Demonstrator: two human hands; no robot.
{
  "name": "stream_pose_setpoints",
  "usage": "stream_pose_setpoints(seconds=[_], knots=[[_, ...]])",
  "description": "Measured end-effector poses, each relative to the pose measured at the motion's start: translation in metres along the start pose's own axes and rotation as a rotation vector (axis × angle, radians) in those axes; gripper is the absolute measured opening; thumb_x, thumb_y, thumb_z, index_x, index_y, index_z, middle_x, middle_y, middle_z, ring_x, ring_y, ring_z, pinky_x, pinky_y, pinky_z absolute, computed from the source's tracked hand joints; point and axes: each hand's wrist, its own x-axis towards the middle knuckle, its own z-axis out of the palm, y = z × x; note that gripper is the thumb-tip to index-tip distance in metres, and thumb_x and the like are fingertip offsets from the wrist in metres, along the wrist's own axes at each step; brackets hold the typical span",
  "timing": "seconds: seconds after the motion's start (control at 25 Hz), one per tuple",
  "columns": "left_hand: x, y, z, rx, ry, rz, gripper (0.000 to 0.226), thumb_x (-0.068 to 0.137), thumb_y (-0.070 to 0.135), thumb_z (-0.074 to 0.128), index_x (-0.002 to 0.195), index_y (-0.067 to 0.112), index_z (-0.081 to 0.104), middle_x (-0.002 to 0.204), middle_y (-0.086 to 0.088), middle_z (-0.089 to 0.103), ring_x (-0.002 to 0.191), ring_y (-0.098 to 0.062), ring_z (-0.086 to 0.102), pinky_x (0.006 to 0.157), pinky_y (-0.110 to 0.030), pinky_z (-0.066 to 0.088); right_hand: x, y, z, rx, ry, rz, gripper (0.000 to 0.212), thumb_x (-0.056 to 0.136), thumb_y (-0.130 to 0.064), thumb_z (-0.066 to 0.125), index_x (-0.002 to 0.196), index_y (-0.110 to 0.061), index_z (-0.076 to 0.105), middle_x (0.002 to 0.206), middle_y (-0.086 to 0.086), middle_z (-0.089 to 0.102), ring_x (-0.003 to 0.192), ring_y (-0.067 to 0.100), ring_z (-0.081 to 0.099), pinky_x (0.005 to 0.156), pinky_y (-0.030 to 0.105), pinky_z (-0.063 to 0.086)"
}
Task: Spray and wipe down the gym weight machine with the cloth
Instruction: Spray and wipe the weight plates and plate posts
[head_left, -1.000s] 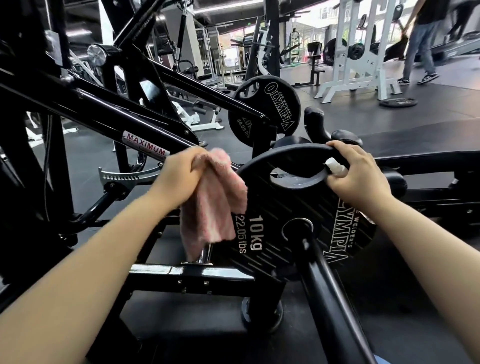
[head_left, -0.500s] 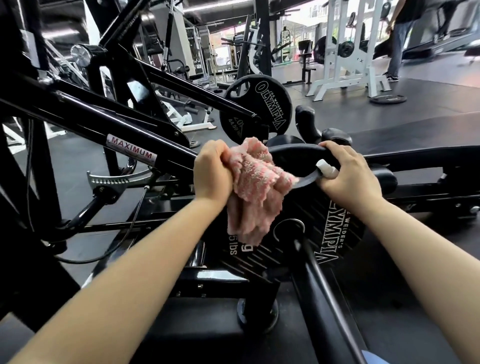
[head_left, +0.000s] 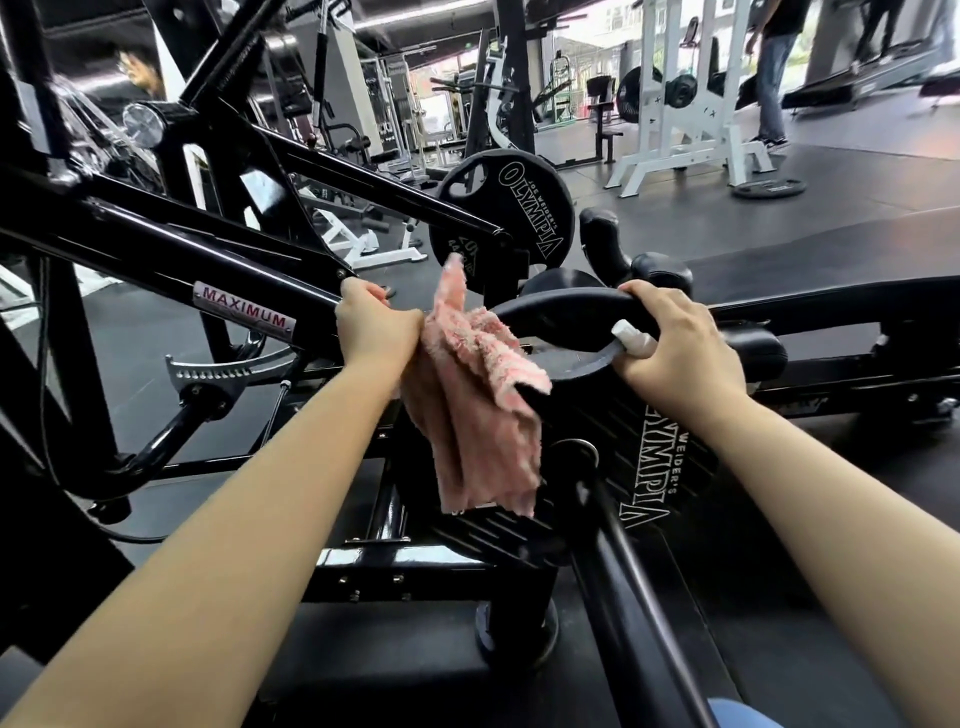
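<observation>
The cloth (head_left: 475, 410) is pink and fuzzy. The weight plate (head_left: 597, 467) beneath it is black, ribbed with fine lines, lettered white. The machine frame (head_left: 156, 244) is glossy black with a silver label (head_left: 244, 310) printed red. The rack (head_left: 685, 104) beyond the plate is white.

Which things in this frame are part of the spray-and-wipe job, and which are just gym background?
Part of the job:
- pink cloth in the left hand
- white spray bottle in the right hand
- near weight plate
- black machine frame

Just background:
- far weight plate
- white rack
- loose plate on the floor
- person walking
</observation>
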Motion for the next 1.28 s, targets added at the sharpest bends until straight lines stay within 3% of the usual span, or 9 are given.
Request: stream_pose_setpoints(seconds=[0.08,0.16,0.32,0.48,0.64,0.8,0.96,1.16,1.28], knots=[[-0.012,0.001,0.006,-0.060,0.006,0.120,0.025,0.084,0.021,0.066,0.091,0.011,0.044,0.092,-0.005,0.048,0.077,-0.015,0.045,0.074,-0.025,0.040,0.000,0.000,0.000,0.001,-0.001,0.003,0.058,0.085,-0.026,0.057,0.140,-0.030,0.039,0.141,-0.008,0.042,0.131,0.021,0.034,0.095,0.041,0.038],[-0.039,-0.003,0.008,-0.173,-0.206,0.446,0.047,0.088,0.054,0.048,0.098,0.009,0.047,0.091,-0.005,0.053,0.076,-0.012,0.051,0.075,-0.025,0.045,0.000,0.001,-0.001,0.000,-0.002,0.006,0.058,0.085,-0.026,0.057,0.140,-0.030,0.038,0.141,-0.008,0.042,0.131,0.020,0.033,0.093,0.041,0.038],[-0.047,-0.036,0.012,0.354,-0.283,1.073,0.103,0.062,0.081,0.046,0.139,0.014,0.030,0.133,-0.012,0.047,0.111,-0.029,0.053,0.083,-0.039,0.049,-0.001,0.001,0.000,-0.009,0.003,-0.003,0.060,0.084,-0.026,0.059,0.141,-0.031,0.038,0.141,-0.010,0.041,0.131,0.019,0.033,0.092,0.039,0.038],[-0.041,-0.045,0.012,0.388,-0.146,1.075,0.080,0.075,0.065,0.050,0.141,0.024,0.029,0.118,-0.012,0.056,0.089,-0.031,0.064,0.059,-0.040,0.054,-0.001,0.002,-0.001,0.003,0.011,-0.018,0.060,0.084,-0.027,0.059,0.140,-0.031,0.039,0.140,-0.010,0.043,0.130,0.018,0.034,0.091,0.038,0.038],[-0.047,-0.059,0.008,0.075,-0.174,0.853,0.051,0.085,0.035,0.044,0.135,0.025,0.034,0.109,-0.013,0.062,0.089,-0.027,0.064,0.071,-0.034,0.053,-0.001,0.003,-0.003,0.019,0.007,-0.031,0.061,0.082,-0.024,0.059,0.139,-0.032,0.041,0.139,-0.009,0.045,0.129,0.019,0.036,0.092,0.038,0.038],[-0.059,-0.109,0.004,-0.140,-0.319,0.540,0.054,0.089,0.042,0.045,0.138,0.023,0.037,0.130,0.002,0.053,0.116,-0.015,0.054,0.093,-0.017,0.041,0.000,0.004,-0.002,0.012,0.003,-0.020,0.058,0.084,-0.025,0.057,0.139,-0.032,0.039,0.139,-0.010,0.044,0.128,0.019,0.035,0.092,0.038,0.037],[-0.078,-0.131,0.006,-0.141,-0.262,0.268,0.041,0.092,0.015,0.050,0.131,0.001,0.042,0.113,-0.002,0.053,0.113,-0.031,0.055,0.080,0.004,0.032,0.000,0.002,0.001,-0.024,0.014,-0.008,0.055,0.088,-0.029,0.054,0.140,-0.030,0.038,0.139,-0.008,0.043,0.129,0.021,0.034,0.091,0.040,0.038],[-0.061,-0.043,0.020,-0.014,-0.069,0.787,0.059,0.080,0.052,0.061,0.127,0.020,0.043,0.120,0.000,0.062,0.109,-0.008,0.053,0.090,-0.019,0.037,-0.002,0.003,0.004,-0.065,0.025,0.034,0.055,0.088,-0.026,0.054,0.140,-0.024,0.036,0.137,0.000,0.043,0.127,0.026,0.034,0.089,0.041,0.038],[-0.053,-0.024,0.029,0.193,0.029,1.170,0.050,0.089,0.032,0.057,0.132,0.011,0.044,0.126,-0.009,0.059,0.119,-0.017,0.049,0.102,-0.028,0.035,-0.005,0.012,0.005,-0.042,0.025,0.065,0.054,0.087,-0.026,0.054,0.138,-0.023,0.037,0.132,0.002,0.044,0.124,0.027,0.036,0.085,0.039,0.037]])
